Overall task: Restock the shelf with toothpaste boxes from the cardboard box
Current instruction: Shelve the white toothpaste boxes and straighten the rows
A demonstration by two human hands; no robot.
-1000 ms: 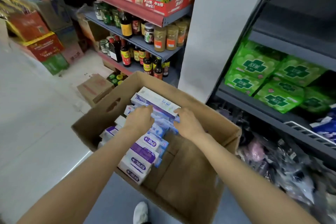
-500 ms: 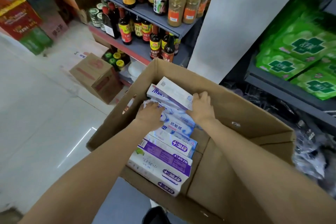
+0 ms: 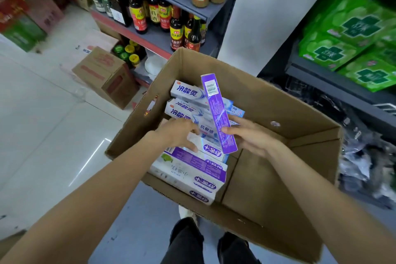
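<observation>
An open cardboard box (image 3: 267, 113) is seen from above, with toothpaste boxes (image 3: 190, 169) stacked along its left side and bare cardboard floor on its right side. A purple toothpaste box (image 3: 217, 111) is held tilted above the stack, its barcoded end raised toward the far wall of the carton and its lower end near the middle of the carton. It is gripped by the right hand (image 3: 250, 137), the thumb laid across its front face and the fingers curled behind it. The left hand (image 3: 177, 133) is lowered onto the stack, its fingers bent downward over a white and blue box; whether that box is actually clasped cannot be told. White and blue toothpaste boxes with large lettering lie at the far end of the stack, and white and purple ones at the near end, against the near wall of the carton. Beyond the carton a grey shelf (image 3: 162, 38) carries dark sauce bottles (image 3: 137, 13), with jars on the tier above. To the right, green packets (image 3: 351, 34) are stacked on another shelf. A smaller closed carton (image 3: 107, 75) stands on the pale tiled floor to the left. Dark trouser legs are visible below the carton's near edge.
</observation>
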